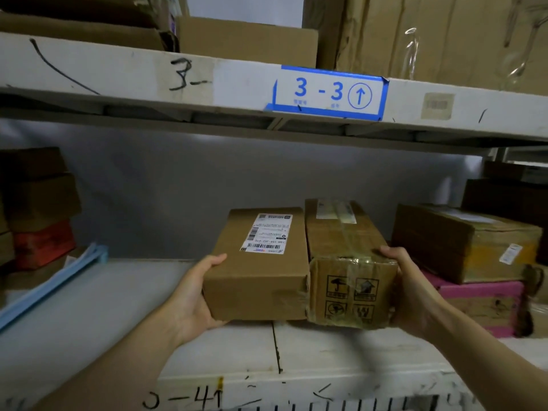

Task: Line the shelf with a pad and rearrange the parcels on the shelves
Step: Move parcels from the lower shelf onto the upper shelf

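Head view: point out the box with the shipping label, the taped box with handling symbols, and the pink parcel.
box with the shipping label (258, 271), head view, bare top face below the label.
taped box (353, 298), head view, front face among the symbols.
pink parcel (474, 289), head view, front side.
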The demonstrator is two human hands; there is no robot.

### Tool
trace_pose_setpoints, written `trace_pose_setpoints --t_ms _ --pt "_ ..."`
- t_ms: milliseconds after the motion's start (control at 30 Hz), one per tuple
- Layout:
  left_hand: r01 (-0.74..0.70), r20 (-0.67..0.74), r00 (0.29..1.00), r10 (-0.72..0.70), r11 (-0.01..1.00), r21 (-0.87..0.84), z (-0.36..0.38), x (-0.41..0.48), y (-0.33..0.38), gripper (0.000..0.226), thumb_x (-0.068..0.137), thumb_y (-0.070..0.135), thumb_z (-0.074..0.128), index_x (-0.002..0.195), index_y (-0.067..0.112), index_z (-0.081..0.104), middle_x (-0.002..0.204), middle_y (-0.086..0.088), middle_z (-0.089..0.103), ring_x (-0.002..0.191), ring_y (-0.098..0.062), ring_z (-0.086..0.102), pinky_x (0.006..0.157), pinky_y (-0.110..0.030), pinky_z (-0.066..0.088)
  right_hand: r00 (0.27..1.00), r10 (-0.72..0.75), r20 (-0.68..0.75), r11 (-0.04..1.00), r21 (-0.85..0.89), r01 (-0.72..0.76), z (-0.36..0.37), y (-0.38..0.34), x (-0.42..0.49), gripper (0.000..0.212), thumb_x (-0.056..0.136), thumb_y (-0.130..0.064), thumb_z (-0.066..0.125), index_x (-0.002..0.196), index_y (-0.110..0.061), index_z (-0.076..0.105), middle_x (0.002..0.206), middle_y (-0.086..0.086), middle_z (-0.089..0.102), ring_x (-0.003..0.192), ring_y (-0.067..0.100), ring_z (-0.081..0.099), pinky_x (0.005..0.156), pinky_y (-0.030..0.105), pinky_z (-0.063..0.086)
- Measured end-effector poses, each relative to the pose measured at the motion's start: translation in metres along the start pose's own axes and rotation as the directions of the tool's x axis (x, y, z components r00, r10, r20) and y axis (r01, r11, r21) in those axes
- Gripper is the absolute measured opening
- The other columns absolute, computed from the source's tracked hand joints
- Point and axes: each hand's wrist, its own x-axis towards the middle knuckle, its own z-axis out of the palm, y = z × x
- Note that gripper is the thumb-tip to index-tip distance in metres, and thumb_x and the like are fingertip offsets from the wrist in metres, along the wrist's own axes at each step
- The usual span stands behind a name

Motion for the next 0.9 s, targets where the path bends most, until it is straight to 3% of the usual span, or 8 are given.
trace_pose_setpoints --t_ms 167,433,633,767,900 --pt "-0.029 -0.048 0.998 0.027 0.998 -0.053 -0.009 -0.027 -0.004 0.039 0.085 0.043 0.066 0.117 0.021 0.066 0.093 -0.013 0.078 0.1 -0.033 0.067 0.081 -0.046 0.054 0.999 -0.019 0.028 1.0 0.013 0.018 0.004 0.002 -0.008 0.065 0.076 -0.066 0.06 0.12 -0.019 0.065 0.126 0.02 0.064 0.115 0.046 0.057 0.093 0.07 0.046" --pt "-0.158 -0.241 0.964 0.114 0.973 -0.169 -0.032 -0.102 -0.015 0.04 0.088 0.047 0.063 0.122 0.027 0.061 0.114 -0.018 0.073 0.109 -0.038 0.065 0.088 -0.053 0.052 0.972 -0.034 0.234 0.999 0.014 0.032 0.03 -0.001 -0.033 0.061 0.075 -0.063 0.062 0.117 -0.019 0.068 0.126 0.016 0.067 0.116 0.045 0.059 0.086 0.069 0.049" --pt "-0.324 -0.433 0.875 0.218 0.927 -0.188 -0.065 -0.178 -0.039 0.053 0.083 0.047 0.068 0.132 0.032 0.053 0.122 -0.016 0.068 0.113 -0.038 0.063 0.093 -0.059 0.049 0.899 -0.035 0.437 0.999 0.008 0.035 0.053 0.016 -0.066 0.076 0.058 -0.064 0.068 0.123 -0.023 0.067 0.127 0.014 0.068 0.117 0.04 0.061 0.089 0.066 0.05" --pt "-0.397 -0.502 0.827 0.253 0.895 -0.202 -0.085 -0.224 -0.065 0.052 0.084 0.052 0.064 0.132 0.033 0.057 0.126 -0.012 0.068 0.116 -0.034 0.062 0.091 -0.054 0.049 0.829 -0.027 0.558 1.0 0.01 0.025 0.066 0.034 -0.088 0.076 0.061 -0.062 0.066 0.127 -0.024 0.066 0.126 0.011 0.071 0.121 0.037 0.06 0.097 0.065 0.045" --pt "-0.474 -0.608 0.754 0.25 0.848 -0.239 -0.096 -0.266 -0.095 0.046 0.085 0.053 0.061 0.126 0.033 0.059 0.124 -0.009 0.068 0.116 -0.031 0.062 0.102 -0.053 0.045 0.74 -0.026 0.673 1.0 0.014 0.023 0.076 0.052 -0.111 0.065 0.072 -0.058 0.06 0.127 -0.024 0.066 0.122 0.01 0.073 0.122 0.035 0.06 0.103 0.063 0.042"
